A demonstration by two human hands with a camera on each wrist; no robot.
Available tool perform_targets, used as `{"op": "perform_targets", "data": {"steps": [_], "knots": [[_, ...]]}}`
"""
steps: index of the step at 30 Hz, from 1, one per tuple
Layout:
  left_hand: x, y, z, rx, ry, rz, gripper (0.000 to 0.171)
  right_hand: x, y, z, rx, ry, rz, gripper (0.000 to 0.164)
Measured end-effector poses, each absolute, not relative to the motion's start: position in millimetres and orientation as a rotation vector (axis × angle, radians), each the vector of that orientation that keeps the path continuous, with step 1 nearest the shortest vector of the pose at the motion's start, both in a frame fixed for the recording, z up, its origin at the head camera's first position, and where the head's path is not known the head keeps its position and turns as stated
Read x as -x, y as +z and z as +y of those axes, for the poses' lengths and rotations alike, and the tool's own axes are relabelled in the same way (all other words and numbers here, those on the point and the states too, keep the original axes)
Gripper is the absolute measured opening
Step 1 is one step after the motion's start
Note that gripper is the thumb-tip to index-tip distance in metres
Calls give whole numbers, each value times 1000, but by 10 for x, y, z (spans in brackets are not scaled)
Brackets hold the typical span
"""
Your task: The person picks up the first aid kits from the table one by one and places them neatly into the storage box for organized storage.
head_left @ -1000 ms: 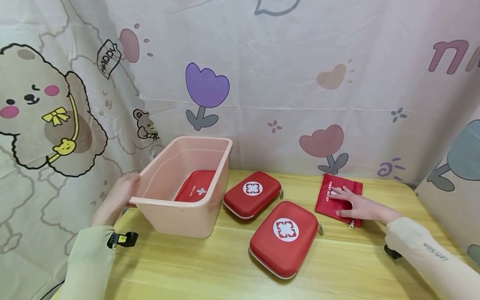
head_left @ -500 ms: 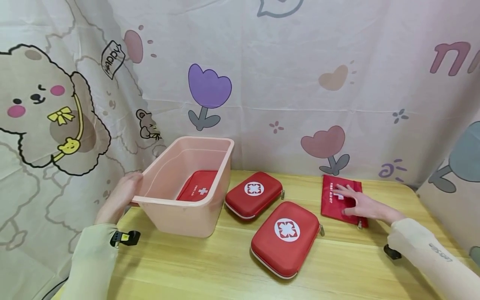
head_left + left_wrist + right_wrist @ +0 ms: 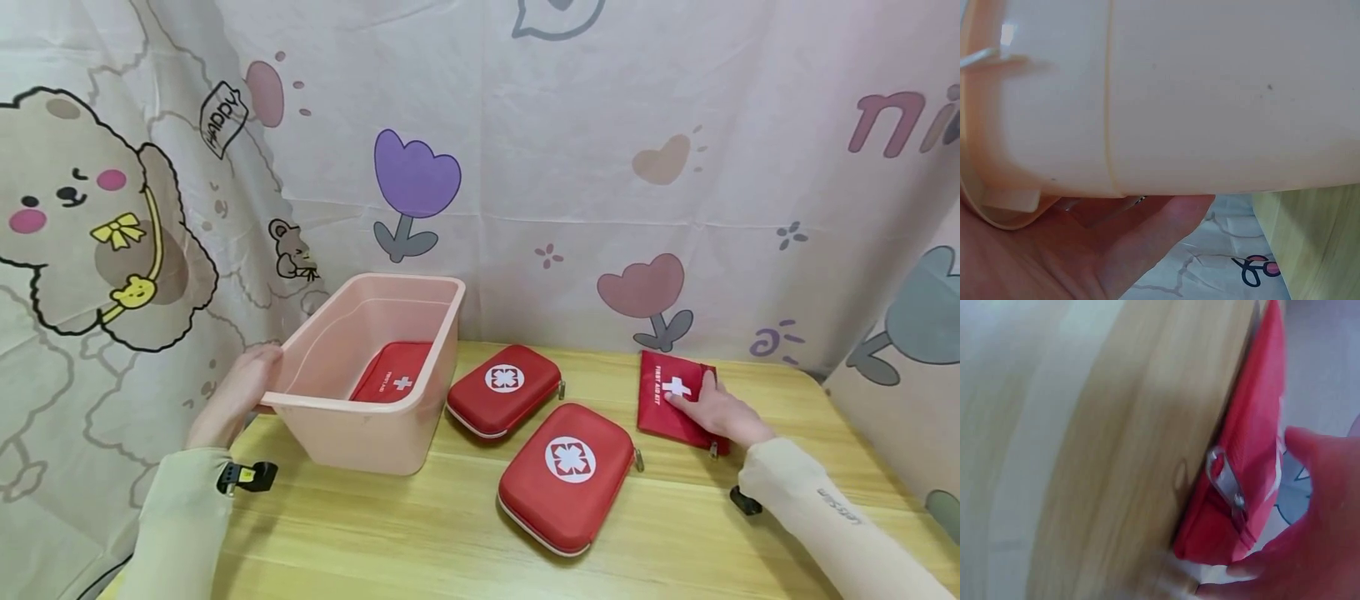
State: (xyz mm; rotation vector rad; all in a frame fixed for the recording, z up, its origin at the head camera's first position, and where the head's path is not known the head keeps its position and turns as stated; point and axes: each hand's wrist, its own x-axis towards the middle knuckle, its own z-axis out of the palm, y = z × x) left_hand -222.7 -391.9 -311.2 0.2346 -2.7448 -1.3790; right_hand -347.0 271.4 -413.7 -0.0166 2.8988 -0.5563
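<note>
- Head view: a cloth (image 3: 517, 192) printed with flowers and a bear hangs behind the pale wooden tabletop (image 3: 360, 533) before you.
- At the tabletop's left edge, your left hand (image 3: 240, 387) grips the rim of a peach tub (image 3: 345, 446), presumably to keep it steady.
- Inside the tub, a flat red packet (image 3: 397, 371) marked "First Aid" lies low, partly hidden by the near wall.
- Mid-table lie two zipped red cases, emblems up, contents unseen: the rear case (image 3: 504, 392) just beside the tub, the front case (image 3: 566, 483) closer to you.
- Toward the tabletop's back right corner, your right hand (image 3: 723, 412) takes the red pouch (image 3: 675, 387) by its right edge.
- Left wrist view: the tub's wall dominates; your palm meets its rim, other fingers hidden.
- Right wrist view: your thumb touches the pouch's face, fingers curled at its end near the zipper pull (image 3: 1227, 481), a hold apparently chosen for its thinness; how tightly they pinch, you cannot tell.
</note>
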Motion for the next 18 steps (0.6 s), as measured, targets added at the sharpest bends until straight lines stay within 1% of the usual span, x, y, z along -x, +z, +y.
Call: {"op": "perform_targets", "data": {"steps": [2, 6, 13, 18], "knots": [[2228, -3115, -3919, -234, -1383, -2741, 69, 3465, -4126, 2676, -82, -535, 2846, 113], [2236, -3114, -3909, -224, -1385, -2735, 68, 3462, -4130, 2623, -199, -528, 2852, 112], [2218, -3121, -3915, -207, -1389, -2735, 68, 3483, -4117, 2618, -210, -618, 2913, 107], [2214, -3116, -3919, -201, -1390, -2724, 68, 3516, -4089, 2660, -186, -740, 2922, 97]]}}
